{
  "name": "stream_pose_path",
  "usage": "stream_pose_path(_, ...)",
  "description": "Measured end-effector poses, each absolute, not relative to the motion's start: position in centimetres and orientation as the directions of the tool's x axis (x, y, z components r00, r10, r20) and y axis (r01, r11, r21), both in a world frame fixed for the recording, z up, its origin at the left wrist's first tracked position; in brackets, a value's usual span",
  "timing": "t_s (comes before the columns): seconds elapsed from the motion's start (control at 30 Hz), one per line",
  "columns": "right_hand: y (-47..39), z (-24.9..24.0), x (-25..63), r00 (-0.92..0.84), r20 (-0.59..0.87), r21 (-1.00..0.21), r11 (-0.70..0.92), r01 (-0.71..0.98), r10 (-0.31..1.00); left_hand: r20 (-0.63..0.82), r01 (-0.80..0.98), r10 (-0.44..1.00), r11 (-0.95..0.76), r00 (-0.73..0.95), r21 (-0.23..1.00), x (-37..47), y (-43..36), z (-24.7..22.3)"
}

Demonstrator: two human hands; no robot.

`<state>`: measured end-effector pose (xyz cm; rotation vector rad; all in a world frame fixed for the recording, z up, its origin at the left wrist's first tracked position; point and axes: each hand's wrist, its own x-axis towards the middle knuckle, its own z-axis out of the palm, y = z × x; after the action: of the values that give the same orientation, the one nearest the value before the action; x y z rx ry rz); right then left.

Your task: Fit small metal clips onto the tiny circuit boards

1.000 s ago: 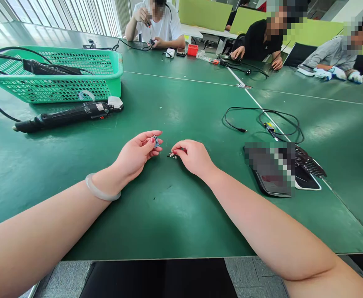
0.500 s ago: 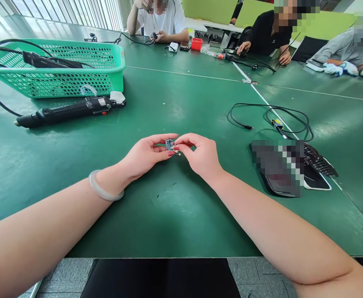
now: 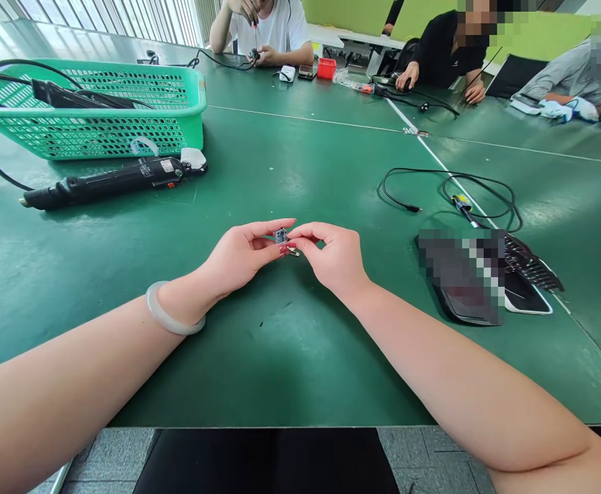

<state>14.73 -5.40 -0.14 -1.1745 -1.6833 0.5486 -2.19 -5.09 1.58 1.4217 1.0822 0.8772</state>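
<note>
Between thumb and forefinger, my left hand [image 3: 241, 254] grips a small dark part [image 3: 280, 236] with silvery details, which looks like a little circuit board. My right hand [image 3: 331, 255] pinches at its right side, thumb and fingertips pressed together. A small metallic piece [image 3: 293, 252] pokes out beneath the fingertips; whether it is joined to the board I cannot tell. Both hands are held above the green table [image 3: 269, 357], and the fingers cover much of the part.
A green plastic basket [image 3: 125, 118] with corded tools stands at the left. Before it lies a black electric screwdriver [image 3: 110, 180]. On the right are a coiled black cable [image 3: 509, 199], a blurred dark case [image 3: 457, 281] and a phone [image 3: 529, 295]. Several people sit across the table.
The small board has tilted slightly between my fingers, and my fingertips have shifted a little. Both hands stay in nearly the same place; the view has moved slightly.
</note>
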Motion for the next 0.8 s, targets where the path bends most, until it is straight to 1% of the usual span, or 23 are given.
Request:
stream_pose_path(0.17, -5.39, -0.37, 14.74, -0.071, 0.5, -0.77, 0.48, 0.421, 0.863, -0.049, 0.163, 0.948, -0.003, 0.315, 0.987, -2.25, -5.16, 1.83)
stream_pose_path(0.33, -5.36, -0.3, 14.72, -0.046, 0.466, -0.793, 0.44, 0.422, 0.884, -0.044, 0.135, 0.945, 0.0, 0.325, 0.991, -2.26, -5.03, 1.65)
stream_pose_path(0.47, -5.36, -0.16, 14.77, -0.071, 0.492, -0.766, 0.47, 0.438, 0.868, -0.024, 0.124, 0.943, -0.018, 0.331, 0.992, -2.3, -4.96, 1.43)
stream_pose_path(0.8, -5.27, -0.3, 14.85, -0.099, 0.541, -0.701, 0.513, 0.495, 0.835, 0.053, 0.23, 0.937, -0.139, 0.345, 0.963, -2.3, -5.02, 1.42)
